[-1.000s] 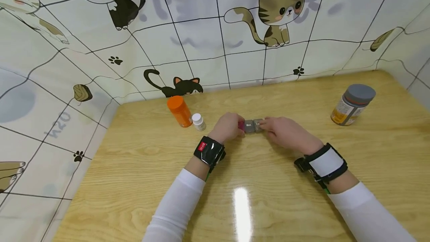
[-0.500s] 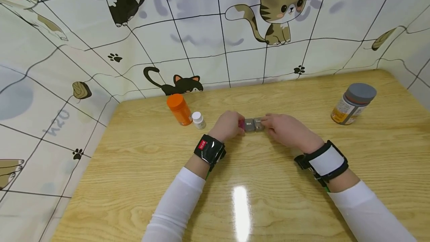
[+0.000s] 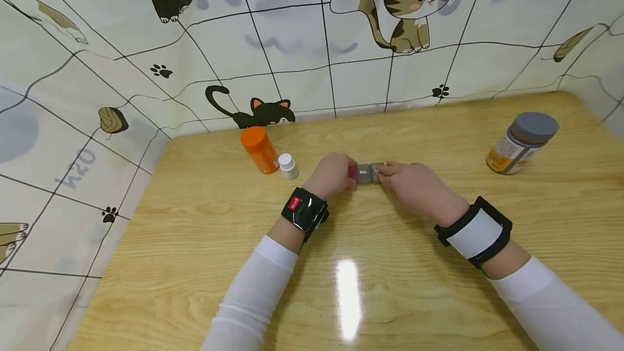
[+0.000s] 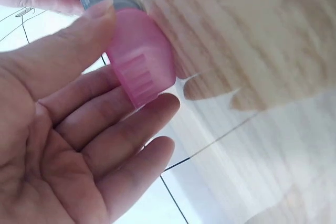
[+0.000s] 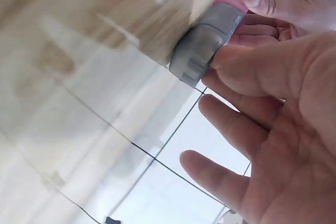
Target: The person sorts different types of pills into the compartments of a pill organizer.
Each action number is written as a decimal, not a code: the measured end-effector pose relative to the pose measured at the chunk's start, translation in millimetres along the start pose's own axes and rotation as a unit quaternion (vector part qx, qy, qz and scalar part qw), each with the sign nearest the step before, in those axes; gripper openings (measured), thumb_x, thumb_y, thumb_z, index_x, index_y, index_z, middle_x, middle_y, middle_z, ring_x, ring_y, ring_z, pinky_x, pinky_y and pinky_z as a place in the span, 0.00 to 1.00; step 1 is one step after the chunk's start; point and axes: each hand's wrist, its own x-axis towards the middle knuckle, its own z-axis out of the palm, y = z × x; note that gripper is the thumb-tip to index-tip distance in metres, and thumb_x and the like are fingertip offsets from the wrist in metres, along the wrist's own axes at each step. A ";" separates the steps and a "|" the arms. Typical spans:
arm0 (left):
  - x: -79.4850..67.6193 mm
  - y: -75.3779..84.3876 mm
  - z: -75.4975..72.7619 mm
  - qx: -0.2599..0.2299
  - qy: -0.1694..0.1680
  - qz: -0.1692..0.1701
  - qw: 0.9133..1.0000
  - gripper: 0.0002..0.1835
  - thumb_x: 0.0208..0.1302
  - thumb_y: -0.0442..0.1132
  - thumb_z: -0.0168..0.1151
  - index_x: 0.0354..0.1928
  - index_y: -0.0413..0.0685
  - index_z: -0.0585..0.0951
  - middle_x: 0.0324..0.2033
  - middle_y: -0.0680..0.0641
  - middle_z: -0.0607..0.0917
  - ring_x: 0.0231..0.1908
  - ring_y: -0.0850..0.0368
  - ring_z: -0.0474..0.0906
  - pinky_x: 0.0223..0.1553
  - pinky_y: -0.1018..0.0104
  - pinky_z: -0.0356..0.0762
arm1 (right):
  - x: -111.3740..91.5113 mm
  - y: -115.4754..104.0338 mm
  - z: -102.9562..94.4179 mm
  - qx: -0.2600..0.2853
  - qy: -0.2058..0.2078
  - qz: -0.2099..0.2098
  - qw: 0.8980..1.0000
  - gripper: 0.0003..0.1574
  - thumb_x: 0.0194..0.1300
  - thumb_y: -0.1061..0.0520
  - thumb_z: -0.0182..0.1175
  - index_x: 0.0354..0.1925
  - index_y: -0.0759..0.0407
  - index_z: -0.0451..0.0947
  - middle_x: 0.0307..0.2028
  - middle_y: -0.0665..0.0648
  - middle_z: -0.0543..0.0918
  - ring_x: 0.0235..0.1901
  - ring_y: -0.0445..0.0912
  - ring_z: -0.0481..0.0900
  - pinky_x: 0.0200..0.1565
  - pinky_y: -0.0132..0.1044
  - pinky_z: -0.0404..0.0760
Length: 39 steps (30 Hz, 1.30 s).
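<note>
A small pill organizer (image 3: 364,173) lies on the wooden table between my two hands, its grey compartments in a row with a pink one; one grey lid reads "Mon.". My left hand (image 3: 332,175) pinches the pink compartment (image 4: 142,51), thumb on the near side and fingers behind. At the other end, my right hand (image 3: 414,186) pinches the last grey compartment (image 5: 191,59) between thumb and forefinger, its other fingers spread loosely. In the right wrist view the lids look closed. In the head view the fingers cover both ends of the organizer.
An orange bottle (image 3: 259,150) and a small white bottle (image 3: 288,167) stand close together left of my left hand. Farther right is a grey-lidded jar (image 3: 521,142). A cat-patterned sheet (image 3: 302,42) hangs behind the table (image 3: 219,242).
The head view has tipped slightly downward. My right hand has turned a little, and its fingertips cover more of the end grey compartment. My left hand keeps its pinch on the pink end.
</note>
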 end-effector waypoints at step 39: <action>-2.1 -4.1 -2.9 -0.029 0.010 0.003 1.000 0.13 0.49 0.37 0.71 0.39 0.45 0.83 0.28 0.52 0.80 0.29 0.60 0.71 0.29 0.73 0.67 | 34.0 -4.9 1.1 0.129 0.021 0.043 0.990 0.11 0.53 0.62 0.64 0.37 0.62 0.79 0.37 0.58 0.80 0.32 0.47 0.76 0.34 0.42 0.77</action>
